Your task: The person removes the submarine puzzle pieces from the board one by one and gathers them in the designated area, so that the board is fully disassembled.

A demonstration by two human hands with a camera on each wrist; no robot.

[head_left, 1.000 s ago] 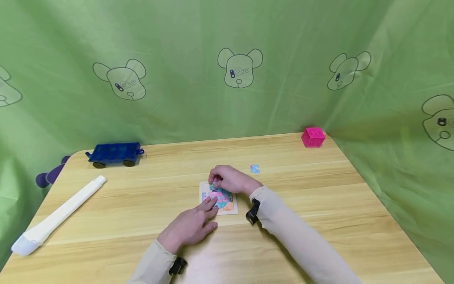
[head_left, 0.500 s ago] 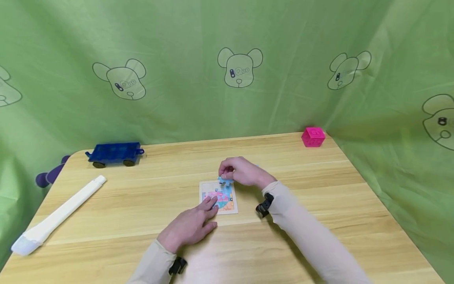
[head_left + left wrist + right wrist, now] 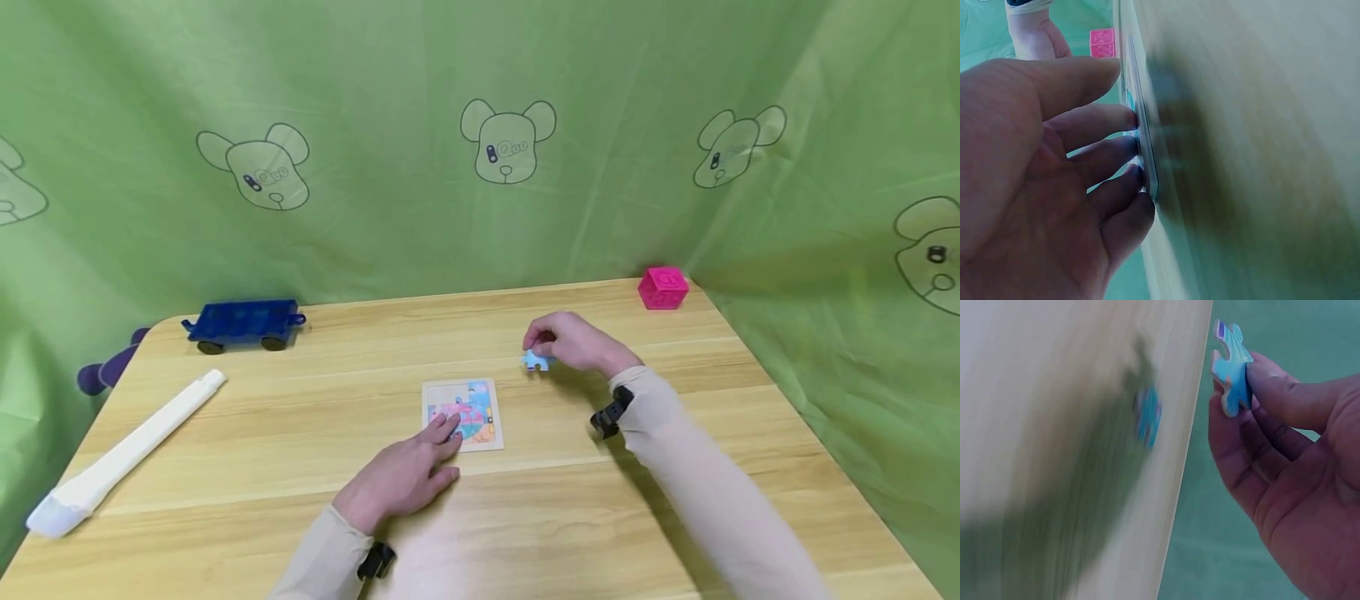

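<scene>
Between thumb and fingertips, my right hand [image 3: 576,342] pinches a light-blue jigsaw piece [image 3: 1238,378] above the table. A second blue jigsaw piece [image 3: 1148,417] lies on the wood beneath it in the right wrist view; in the head view the hand and held piece largely cover it. My left hand [image 3: 401,475] rests its extended fingers on the near left part of a square jigsaw tray [image 3: 442,394]. Pink, blue and orange pieces fill much of that tray, and its upper left shows bare board. In the left wrist view the fingertips [image 3: 1130,147] touch the tray's edge.
A dark blue toy wagon [image 3: 243,323] stands at the back left. In front of it lies a long white brush-like object [image 3: 131,450]. A pink cube [image 3: 663,288] sits at the back right corner. Green curtain [image 3: 375,233] hangs behind the wooden table.
My right hand has lifted the jigsaw piece off the tray's upper part and carried it right, over the loose piece. The left hand has stayed in place.
</scene>
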